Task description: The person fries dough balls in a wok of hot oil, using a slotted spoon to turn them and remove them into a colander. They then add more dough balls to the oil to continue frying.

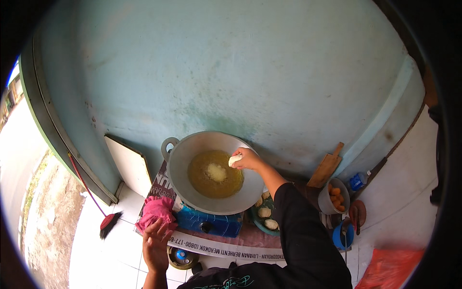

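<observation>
My right hand (247, 159) holds a pale lump of dough (235, 160) over the right side of a large metal wok (182, 197). Yellow oil (202, 188) fills the bottom of the wok, and a pale patch of bubbles (216, 172) foams near its middle. Beneath the wok is a blue gas stove (223, 225) with a black knob. On a green plate (257, 221) to the right lie several more dough pieces (264, 212), partly hidden by my sleeve. My left hand (156, 244) is raised with fingers apart, just in front of a crumpled pink cloth (157, 213).
Orange pieces fill a grey bucket (322, 202) at the right, near a wooden board (323, 169), a water bottle (358, 180) and a blue container (338, 236). A gas cylinder (182, 257) stands below the table front. A broom (108, 224) leans left; a red bag (389, 269) lies lower right.
</observation>
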Available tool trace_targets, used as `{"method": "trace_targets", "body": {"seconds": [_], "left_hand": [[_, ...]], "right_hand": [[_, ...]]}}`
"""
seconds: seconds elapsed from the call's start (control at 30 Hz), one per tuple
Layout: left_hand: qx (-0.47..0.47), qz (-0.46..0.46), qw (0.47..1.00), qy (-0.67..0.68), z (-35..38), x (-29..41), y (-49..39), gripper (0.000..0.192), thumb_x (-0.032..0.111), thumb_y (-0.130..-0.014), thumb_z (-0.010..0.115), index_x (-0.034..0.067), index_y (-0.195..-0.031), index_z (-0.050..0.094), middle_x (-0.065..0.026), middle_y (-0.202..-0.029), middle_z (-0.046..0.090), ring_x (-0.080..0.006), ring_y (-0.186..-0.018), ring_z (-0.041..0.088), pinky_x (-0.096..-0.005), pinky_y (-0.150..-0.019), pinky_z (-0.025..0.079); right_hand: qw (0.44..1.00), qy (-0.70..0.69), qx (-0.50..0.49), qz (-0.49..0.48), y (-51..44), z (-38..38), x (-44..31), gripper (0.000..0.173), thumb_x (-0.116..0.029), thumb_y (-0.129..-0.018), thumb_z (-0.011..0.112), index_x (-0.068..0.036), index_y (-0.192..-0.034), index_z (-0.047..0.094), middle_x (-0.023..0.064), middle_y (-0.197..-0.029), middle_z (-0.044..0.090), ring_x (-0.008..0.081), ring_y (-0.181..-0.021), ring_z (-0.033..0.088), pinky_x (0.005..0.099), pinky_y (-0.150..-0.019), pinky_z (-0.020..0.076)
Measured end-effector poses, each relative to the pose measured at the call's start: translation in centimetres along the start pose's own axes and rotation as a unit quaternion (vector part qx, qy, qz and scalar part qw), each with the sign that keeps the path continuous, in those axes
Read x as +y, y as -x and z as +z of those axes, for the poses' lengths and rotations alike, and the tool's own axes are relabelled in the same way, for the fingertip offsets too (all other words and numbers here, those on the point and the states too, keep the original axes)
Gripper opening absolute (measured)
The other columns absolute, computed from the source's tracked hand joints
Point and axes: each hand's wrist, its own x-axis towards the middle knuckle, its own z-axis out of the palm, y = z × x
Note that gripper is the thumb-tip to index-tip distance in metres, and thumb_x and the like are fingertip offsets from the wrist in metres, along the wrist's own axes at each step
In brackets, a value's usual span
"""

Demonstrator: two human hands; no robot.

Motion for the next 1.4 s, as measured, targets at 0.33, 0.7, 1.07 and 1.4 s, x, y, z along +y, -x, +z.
{"method": "trace_targets", "body": {"seconds": [0.33, 0.7, 1.07, 1.4], "left_hand": [[0.112, -0.047, 0.989, -0.086, -5.5, -0.4, 3.8, 0.051, 0.042, -0.085, 0.051, 0.011, -0.125, 0.043, -0.0159, -0.139, 0.041, -0.0327, -0.125, 0.043, -0.0442, -0.097, 0.037], [0.134, 0.054, 0.968, -0.204, -2.8, -0.5, 3.6, 0.056, 0.054, -0.090, 0.046, 0.007, -0.121, 0.042, -0.0120, -0.127, 0.049, -0.0197, -0.098, 0.052, -0.0310, -0.078, 0.044], [0.046, 0.029, 0.972, -0.227, 8.9, -5.3, 5.9, 0.029, 0.028, -0.089, 0.048, 0.003, -0.103, 0.051, -0.0118, -0.106, 0.054, -0.0130, -0.062, 0.050, -0.0250, -0.055, 0.039], [-0.039, -0.198, 0.970, -0.132, 16.0, -15.9, 6.9, 0.024, 0.004, -0.084, 0.049, -0.003, -0.106, 0.054, -0.0154, -0.106, 0.063, -0.0168, -0.082, 0.064, -0.0266, -0.069, 0.048]], "right_hand": [[0.866, 0.499, 0.014, -0.034, -5.8, 3.9, 1.2, 0.033, -0.001, -0.071, 0.061, 0.000, -0.104, 0.058, 0.0196, -0.093, 0.064, 0.0349, -0.092, 0.062, 0.0418, -0.076, 0.0506], [0.872, 0.230, 0.366, -0.230, 9.8, -13.2, -0.3, 0.022, -0.007, -0.072, 0.065, -0.003, -0.092, 0.058, 0.0168, -0.082, 0.063, 0.0328, -0.077, 0.062, 0.0396, -0.069, 0.0497], [0.942, 0.305, 0.043, -0.132, 14.0, 0.5, 25.7, 0.041, -0.006, -0.067, 0.066, -0.018, -0.106, 0.065, 0.0100, -0.114, 0.057, 0.0328, -0.103, 0.057, 0.0419, -0.084, 0.0498], [0.937, 0.312, -0.001, -0.159, 13.3, 1.8, 29.0, 0.023, -0.008, -0.075, 0.060, -0.015, -0.096, 0.066, 0.0109, -0.102, 0.059, 0.0319, -0.094, 0.060, 0.0419, -0.075, 0.0527]]}}
